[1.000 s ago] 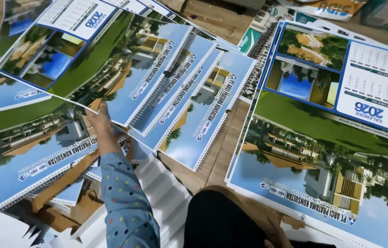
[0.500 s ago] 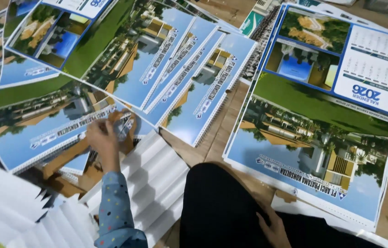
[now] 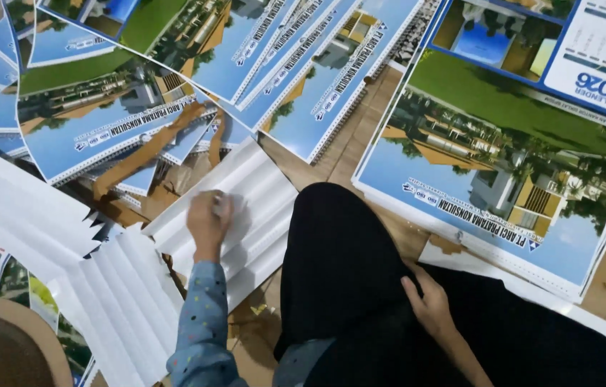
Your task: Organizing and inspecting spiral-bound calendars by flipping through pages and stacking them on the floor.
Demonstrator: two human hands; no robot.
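Lying largest of all, one big stack of calendar sheets fills the right side of the wooden floor, its top sheet showing buildings, a green lawn and blue sky. Across the upper left, a fan of spiral-bound calendars overlaps in layers; at least six blue-edged sheets show, though the exact count cannot be told where they cover one another. Below them lie two batches of white folded card sheets, one under the left hand and another nearer the lower edge, both ribbed with parallel creases. A third white sheet lies further left, partly over brown paper scraps. The person's dark-clothed lap blocks the middle of the floor.

The left hand, in a dotted blue sleeve, presses on the upper white batch with fingers curled narrow, seemingly pinching its top sheet. The right hand rests flat on the dark cloth, fingers loosely spread, holding nothing.
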